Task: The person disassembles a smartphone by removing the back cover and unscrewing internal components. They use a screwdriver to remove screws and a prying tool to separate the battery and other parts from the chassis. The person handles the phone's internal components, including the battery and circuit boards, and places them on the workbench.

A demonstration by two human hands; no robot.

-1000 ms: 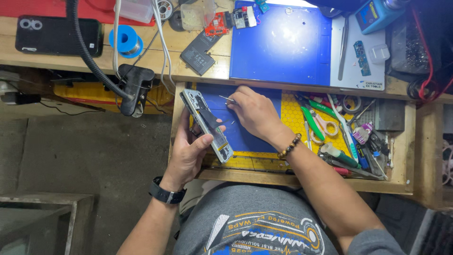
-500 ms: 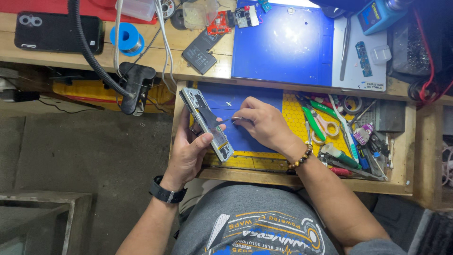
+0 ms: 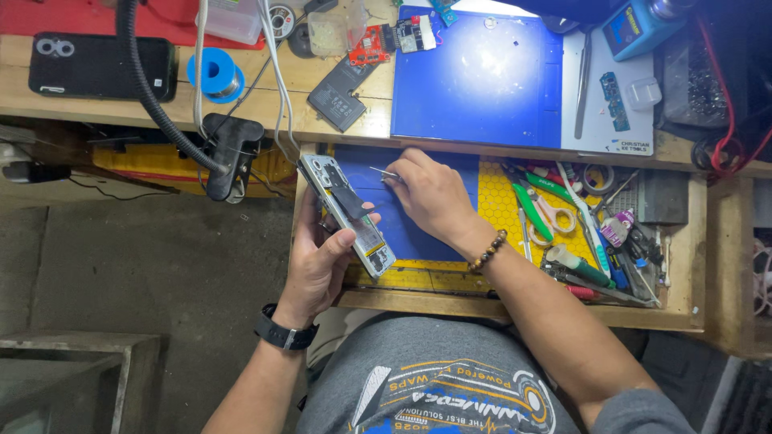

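My left hand grips an opened smartphone with its back cover off, held tilted over the left side of an open wooden drawer. Its inner boards and battery area face up. My right hand pinches thin metal tweezers, whose tip points left toward the phone's upper part without touching it. Both hands hover over a blue mat lying in the drawer. A black watch sits on my left wrist and a bead bracelet on my right.
The drawer's right half holds several tools: scissors, green-handled pliers, screwdrivers. On the bench above lie a large blue work mat, a black phone, a blue solder spool, a dark battery and a clamped black hose.
My right hand with the tweezers has shifted slightly left and up toward the phone's upper end. My left hand keeps the phone almost still.
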